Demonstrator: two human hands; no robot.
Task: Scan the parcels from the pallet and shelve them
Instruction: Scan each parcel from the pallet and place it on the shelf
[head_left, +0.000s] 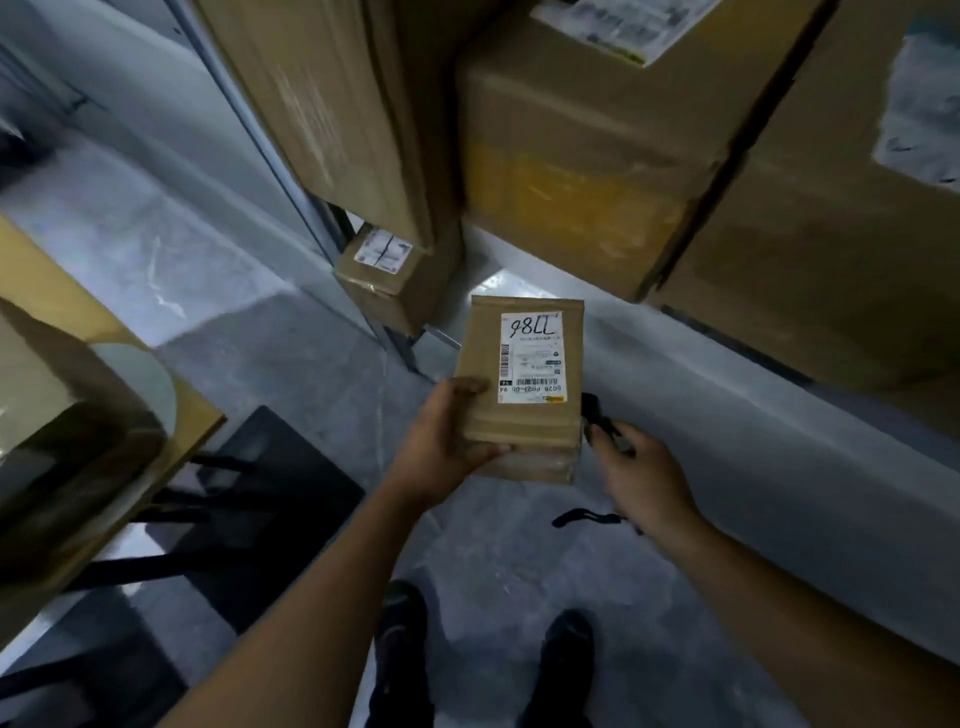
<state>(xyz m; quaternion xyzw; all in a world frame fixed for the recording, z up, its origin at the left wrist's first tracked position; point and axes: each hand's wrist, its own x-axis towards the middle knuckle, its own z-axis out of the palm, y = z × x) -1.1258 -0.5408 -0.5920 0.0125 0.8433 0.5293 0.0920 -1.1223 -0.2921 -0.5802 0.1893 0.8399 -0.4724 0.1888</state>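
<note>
A small brown cardboard parcel (519, 421) with a white shipping label, handwritten digits at its top, is held flat in front of me. My left hand (441, 441) grips its lower left corner, thumb on top and fingers underneath. Just right of the parcel, my right hand (641, 475) curls round a black scanner (597, 415) whose strap (587, 518) hangs below the wrist. The scanner's head sits beside the parcel's right edge, mostly hidden by my fingers.
Large cardboard boxes (587, 182) fill the grey metal shelf (701, 415) ahead and to the right. A smaller labelled box (379, 275) sits low beside the shelf post. A stack of parcels on a cart (78, 415) stands at left. My shoes (483, 660) are on the grey floor.
</note>
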